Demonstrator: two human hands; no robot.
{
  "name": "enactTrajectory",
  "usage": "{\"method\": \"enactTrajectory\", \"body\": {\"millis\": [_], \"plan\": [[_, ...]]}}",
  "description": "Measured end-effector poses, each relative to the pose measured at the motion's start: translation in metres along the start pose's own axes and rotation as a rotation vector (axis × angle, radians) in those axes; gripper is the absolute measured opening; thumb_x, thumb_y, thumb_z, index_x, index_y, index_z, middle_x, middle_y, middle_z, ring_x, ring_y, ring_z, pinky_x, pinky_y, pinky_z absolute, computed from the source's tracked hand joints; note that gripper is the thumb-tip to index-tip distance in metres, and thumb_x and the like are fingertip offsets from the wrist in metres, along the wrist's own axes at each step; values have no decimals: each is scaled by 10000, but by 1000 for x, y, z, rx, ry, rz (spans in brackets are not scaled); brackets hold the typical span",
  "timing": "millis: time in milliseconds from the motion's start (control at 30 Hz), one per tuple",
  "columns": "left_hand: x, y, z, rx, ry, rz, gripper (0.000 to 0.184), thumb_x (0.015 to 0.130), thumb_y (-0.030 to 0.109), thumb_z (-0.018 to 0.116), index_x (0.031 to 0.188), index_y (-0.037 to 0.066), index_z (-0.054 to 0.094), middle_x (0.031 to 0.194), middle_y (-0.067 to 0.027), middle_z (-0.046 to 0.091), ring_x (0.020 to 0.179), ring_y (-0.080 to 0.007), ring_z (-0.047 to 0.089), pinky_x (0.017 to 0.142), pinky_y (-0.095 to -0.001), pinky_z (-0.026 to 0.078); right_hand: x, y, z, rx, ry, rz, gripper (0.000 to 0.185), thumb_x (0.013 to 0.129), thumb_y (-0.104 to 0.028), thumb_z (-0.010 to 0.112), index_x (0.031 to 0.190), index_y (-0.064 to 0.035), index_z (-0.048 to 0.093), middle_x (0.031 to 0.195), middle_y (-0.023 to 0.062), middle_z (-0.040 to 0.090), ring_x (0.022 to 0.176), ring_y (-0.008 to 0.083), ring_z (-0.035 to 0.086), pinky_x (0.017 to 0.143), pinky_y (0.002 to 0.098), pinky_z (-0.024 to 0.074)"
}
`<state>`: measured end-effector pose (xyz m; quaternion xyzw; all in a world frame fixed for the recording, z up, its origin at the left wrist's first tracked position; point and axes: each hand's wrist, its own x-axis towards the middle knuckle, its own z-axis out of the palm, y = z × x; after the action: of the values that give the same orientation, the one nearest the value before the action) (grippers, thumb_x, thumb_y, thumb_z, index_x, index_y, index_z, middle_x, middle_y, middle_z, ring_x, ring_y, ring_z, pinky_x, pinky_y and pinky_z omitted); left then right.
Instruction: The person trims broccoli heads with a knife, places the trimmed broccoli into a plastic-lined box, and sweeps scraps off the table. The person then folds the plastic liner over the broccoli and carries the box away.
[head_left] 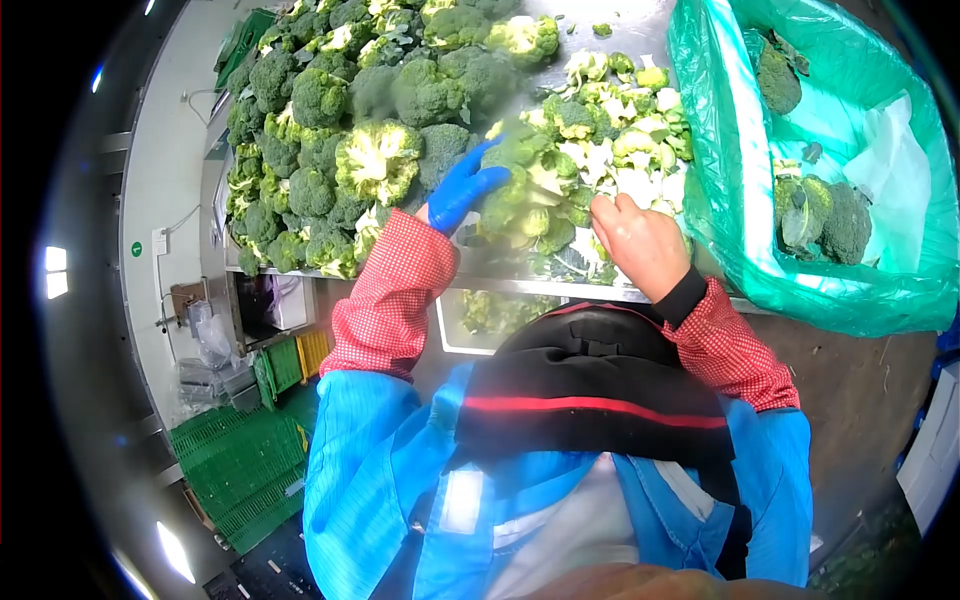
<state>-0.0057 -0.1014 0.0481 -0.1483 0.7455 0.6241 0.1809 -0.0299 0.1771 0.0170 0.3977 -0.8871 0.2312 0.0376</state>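
The left hand, in a blue glove, is gripping the broccoli, its thumb and fingers lying along the broccoli's left side. The broccoli is resting just right of that hand and just left of the right hand, over the near part of the table. Its pale, branching stalks are facing away from the glove, towards the right and the far side, while greener florets are showing nearest the glove and on the near side. Its long axis seems to be running across from the left hand towards the right, slanting a little, though blur is hiding the exact line.

The right hand, bare, is forming a closed fist, knuckles upward; whether it is holding anything I cannot tell. Just beyond it, cut pieces are lying heaped, pointing every way. Left of the left hand and beyond it, heads are lying piled, mostly crown up, one turning its pale underside upward. Right of the right hand, a green bag is standing open, more broccoli lying inside beside a white sheet. Nearer than both hands, below the table's edge, a tub is showing
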Motion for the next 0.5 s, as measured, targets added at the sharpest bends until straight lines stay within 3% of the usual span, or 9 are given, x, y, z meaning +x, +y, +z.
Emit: {"method": "enactTrajectory", "body": {"millis": [167,367,500], "plan": [[1,7,14,115,20,-127,808,866,295,683,1493,55,233,1333,-192,514,1167,-258,547,983,-377,460,-3,3,16,-139,-77,109,83,902,-168,545,863,-97,528,686,111,574,543,278,633,467,370,504],[11,-24,10,156,107,-74,834,855,247,707,1491,27,214,1220,-192,596,1049,-215,614,891,-319,513,-4,3,47,272,-63,212,107,921,-191,519,879,-93,530,649,149,596,551,321,633,458,418,495],[18,-24,-3,204,23,-157,868,842,303,714,1482,-2,212,1188,-186,618,1042,-219,619,892,-326,514,-2,7,35,-155,15,29,63,812,-124,569,863,-132,531,658,93,555,516,250,623,417,363,476]]}}
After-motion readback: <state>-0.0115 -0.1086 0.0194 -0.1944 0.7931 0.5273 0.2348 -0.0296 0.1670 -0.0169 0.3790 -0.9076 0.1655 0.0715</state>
